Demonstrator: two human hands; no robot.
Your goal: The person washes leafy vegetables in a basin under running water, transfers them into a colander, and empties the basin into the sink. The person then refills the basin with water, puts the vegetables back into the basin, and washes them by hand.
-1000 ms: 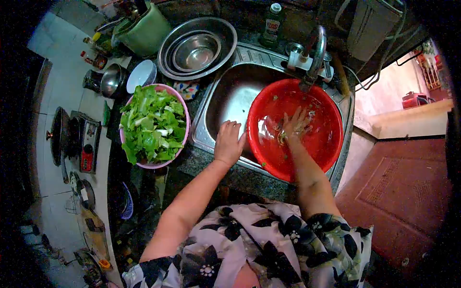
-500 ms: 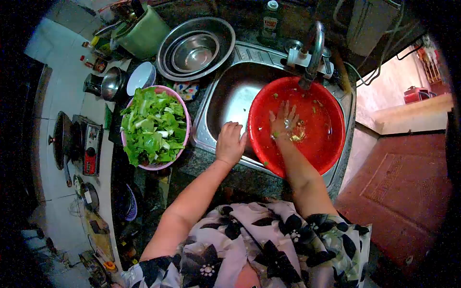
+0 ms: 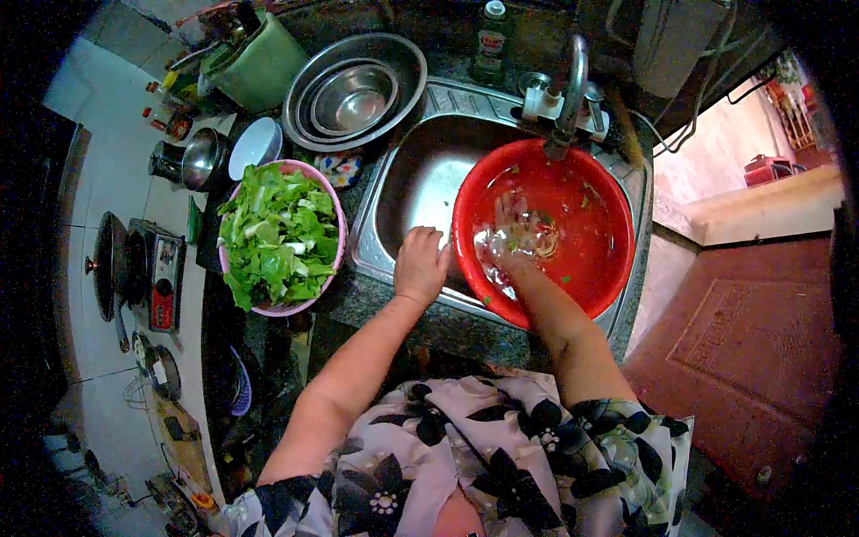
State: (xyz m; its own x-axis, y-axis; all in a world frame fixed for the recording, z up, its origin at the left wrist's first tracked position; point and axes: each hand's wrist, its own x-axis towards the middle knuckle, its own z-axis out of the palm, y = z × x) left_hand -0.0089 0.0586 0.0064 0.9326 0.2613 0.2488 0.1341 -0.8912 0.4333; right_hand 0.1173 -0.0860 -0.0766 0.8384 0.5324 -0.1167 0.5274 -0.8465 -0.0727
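A red basin (image 3: 617, 268) of water sits over the right side of the steel sink, below the faucet (image 3: 573, 98). My right hand (image 3: 517, 228) is under the water near the basin's left side, fingers stretched out and blurred by ripples. Small green leaf bits (image 3: 585, 203) float around it. At the front rim of the sink (image 3: 386, 192), my left hand (image 3: 422, 264) lies open, its fingers extended, holding nothing and close to the basin's left wall. To the left, chopped leafy greens (image 3: 279, 237) fill a pink basket (image 3: 341, 234) on the counter.
Nested steel bowls (image 3: 358, 98) stand behind the greens, with a white bowl (image 3: 255, 149) beside them. A green-labelled bottle (image 3: 490, 45) is behind the sink. Farther left are a gas stove (image 3: 159, 277) and a lidded pan (image 3: 109, 268). A reddish door (image 3: 743, 358) is at right.
My right hand has gone deeper into the water and shifted slightly left, raising ripples and bubbles. My left hand stays at the sink rim. The whole view has shifted a little.
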